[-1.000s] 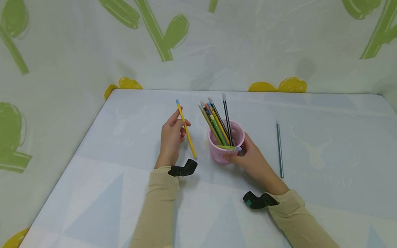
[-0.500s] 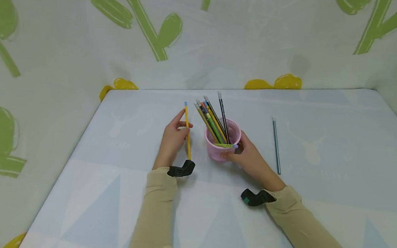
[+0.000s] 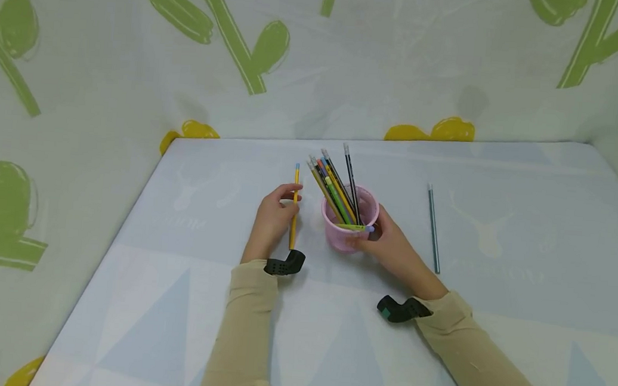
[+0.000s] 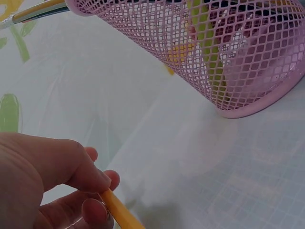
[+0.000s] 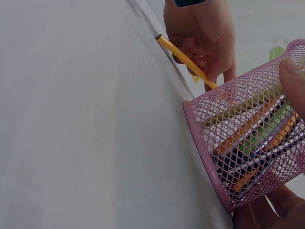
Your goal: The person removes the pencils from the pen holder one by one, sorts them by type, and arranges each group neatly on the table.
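A yellow pencil (image 3: 293, 228) with a blue end is pinched between the thumb and fingers of my left hand (image 3: 275, 217), just left of the cup. In the left wrist view the thumb presses on the pencil's shaft (image 4: 121, 212). My right hand (image 3: 399, 250) grips a pink mesh pencil cup (image 3: 344, 241) from its right side, thumb across the front. Several pencils (image 3: 333, 189) lean leftward in the cup, and one dark pencil (image 3: 352, 178) stands more upright. A yellow-green pencil (image 3: 352, 226) shows along the front rim. Through the mesh (image 5: 252, 138) the pencils' lower parts are visible.
A dark teal pencil (image 3: 434, 228) lies on the table to the right of my right hand. The white-and-blue patterned tabletop (image 3: 331, 344) meets a wall (image 3: 349, 82) with painted green plants at the back.
The yellow pencil has swung from a slant to nearly upright in the head view, and my left hand has shifted slightly right with its fingers more bent. My right hand keeps its grip on the cup.
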`<act>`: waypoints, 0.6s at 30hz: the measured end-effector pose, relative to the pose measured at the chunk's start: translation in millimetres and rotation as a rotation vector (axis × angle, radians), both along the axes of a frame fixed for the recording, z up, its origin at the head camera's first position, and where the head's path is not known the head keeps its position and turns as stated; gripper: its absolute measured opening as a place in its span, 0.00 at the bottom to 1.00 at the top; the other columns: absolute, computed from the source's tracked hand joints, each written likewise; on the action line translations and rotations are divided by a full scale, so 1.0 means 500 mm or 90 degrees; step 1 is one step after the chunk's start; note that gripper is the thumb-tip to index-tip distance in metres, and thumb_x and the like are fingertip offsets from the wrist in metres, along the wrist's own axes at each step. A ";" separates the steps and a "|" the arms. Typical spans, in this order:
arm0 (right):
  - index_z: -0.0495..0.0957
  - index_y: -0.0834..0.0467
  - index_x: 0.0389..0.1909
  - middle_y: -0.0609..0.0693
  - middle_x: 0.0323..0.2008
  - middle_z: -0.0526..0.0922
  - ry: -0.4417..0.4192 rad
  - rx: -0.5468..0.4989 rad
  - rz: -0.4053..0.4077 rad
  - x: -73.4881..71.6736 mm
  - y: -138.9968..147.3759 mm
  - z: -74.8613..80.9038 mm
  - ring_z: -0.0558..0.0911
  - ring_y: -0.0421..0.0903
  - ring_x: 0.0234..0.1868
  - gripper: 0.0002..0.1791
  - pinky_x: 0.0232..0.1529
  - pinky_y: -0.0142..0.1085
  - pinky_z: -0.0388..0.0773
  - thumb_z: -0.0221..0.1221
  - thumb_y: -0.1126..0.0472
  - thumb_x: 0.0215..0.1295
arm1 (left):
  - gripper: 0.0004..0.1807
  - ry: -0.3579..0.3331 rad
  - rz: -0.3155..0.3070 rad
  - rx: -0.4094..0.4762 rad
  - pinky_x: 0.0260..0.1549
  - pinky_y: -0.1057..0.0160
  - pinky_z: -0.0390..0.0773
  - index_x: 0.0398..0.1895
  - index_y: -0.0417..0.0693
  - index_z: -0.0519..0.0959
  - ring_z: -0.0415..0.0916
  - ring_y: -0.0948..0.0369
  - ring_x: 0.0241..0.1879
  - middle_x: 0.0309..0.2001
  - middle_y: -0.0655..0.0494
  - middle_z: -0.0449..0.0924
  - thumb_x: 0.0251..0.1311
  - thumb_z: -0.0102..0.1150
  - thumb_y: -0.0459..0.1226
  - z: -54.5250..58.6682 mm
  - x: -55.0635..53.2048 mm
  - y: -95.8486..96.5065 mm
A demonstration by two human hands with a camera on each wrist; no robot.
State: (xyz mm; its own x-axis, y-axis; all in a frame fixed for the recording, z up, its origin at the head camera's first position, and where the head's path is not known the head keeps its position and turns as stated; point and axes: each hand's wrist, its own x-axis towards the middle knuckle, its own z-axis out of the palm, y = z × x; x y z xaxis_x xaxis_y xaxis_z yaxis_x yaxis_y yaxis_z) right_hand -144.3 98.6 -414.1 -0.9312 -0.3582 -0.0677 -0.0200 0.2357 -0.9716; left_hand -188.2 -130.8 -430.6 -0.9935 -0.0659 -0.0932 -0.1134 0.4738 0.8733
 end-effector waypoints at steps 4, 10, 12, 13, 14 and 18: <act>0.50 0.47 0.66 0.47 0.60 0.62 0.007 -0.004 0.000 0.001 0.000 0.001 0.64 0.47 0.56 0.45 0.56 0.45 0.62 0.65 0.61 0.50 | 0.21 0.007 -0.012 -0.050 0.31 0.63 0.70 0.52 0.58 0.73 0.69 0.59 0.33 0.45 0.61 0.74 0.53 0.49 0.33 0.002 0.002 0.000; 0.50 0.48 0.66 0.47 0.60 0.62 0.001 0.001 -0.004 0.003 0.000 0.002 0.63 0.47 0.57 0.45 0.57 0.45 0.61 0.65 0.60 0.49 | 0.20 0.002 -0.008 -0.121 0.38 0.62 0.67 0.52 0.58 0.74 0.66 0.59 0.38 0.50 0.59 0.71 0.55 0.49 0.35 -0.002 0.004 -0.003; 0.50 0.48 0.66 0.47 0.60 0.62 0.001 -0.003 -0.001 0.003 -0.001 0.002 0.64 0.47 0.56 0.45 0.56 0.45 0.61 0.65 0.61 0.49 | 0.19 -0.002 -0.006 -0.138 0.39 0.62 0.67 0.52 0.58 0.74 0.65 0.59 0.39 0.51 0.59 0.70 0.55 0.50 0.36 -0.004 0.005 -0.004; 0.50 0.48 0.66 0.46 0.60 0.62 0.003 -0.001 -0.001 0.003 -0.001 0.001 0.64 0.47 0.56 0.46 0.56 0.45 0.61 0.65 0.60 0.49 | 0.19 0.000 -0.008 -0.145 0.39 0.61 0.67 0.52 0.58 0.74 0.65 0.59 0.39 0.50 0.59 0.70 0.55 0.51 0.36 -0.005 0.005 -0.005; 0.50 0.48 0.66 0.46 0.60 0.62 0.004 -0.004 -0.001 0.003 -0.001 0.001 0.64 0.47 0.56 0.46 0.56 0.45 0.61 0.65 0.60 0.49 | 0.19 0.003 -0.010 -0.152 0.39 0.61 0.67 0.51 0.57 0.74 0.66 0.59 0.40 0.50 0.58 0.70 0.55 0.51 0.36 -0.005 0.006 -0.006; 0.50 0.48 0.66 0.46 0.60 0.62 0.005 -0.010 -0.001 0.001 -0.001 -0.002 0.64 0.47 0.56 0.45 0.56 0.45 0.61 0.65 0.61 0.49 | 0.19 0.026 -0.023 -0.190 0.48 0.59 0.66 0.51 0.55 0.75 0.66 0.59 0.50 0.51 0.56 0.70 0.54 0.52 0.35 -0.004 0.008 -0.010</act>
